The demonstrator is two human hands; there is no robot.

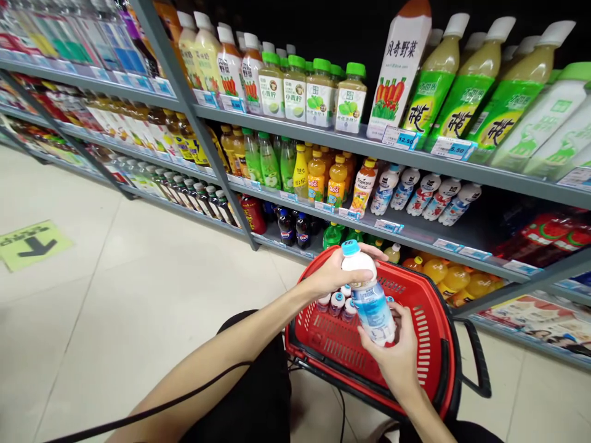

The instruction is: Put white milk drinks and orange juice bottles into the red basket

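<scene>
A white and blue drink bottle [373,307] with a light blue cap is held tilted between my two hands, over a red shopping basket [323,347]. My left hand [335,274] wraps round the upper part, just below the cap. Lower down, my right hand [397,341] grips the bottle near its base, thumb and fingers on opposite sides. Inside the basket, several small bottles [337,303] with pale caps stand grouped toward the left; the held bottle and my hands hide part of the inside.
A drinks shelf [295,136] runs across the view beyond the basket, with price tags along its edges. Similar white bottles [429,194] stand on its middle level. The basket's black handle [475,357] sticks out right. A yellow floor sticker [34,245] with an arrow lies left.
</scene>
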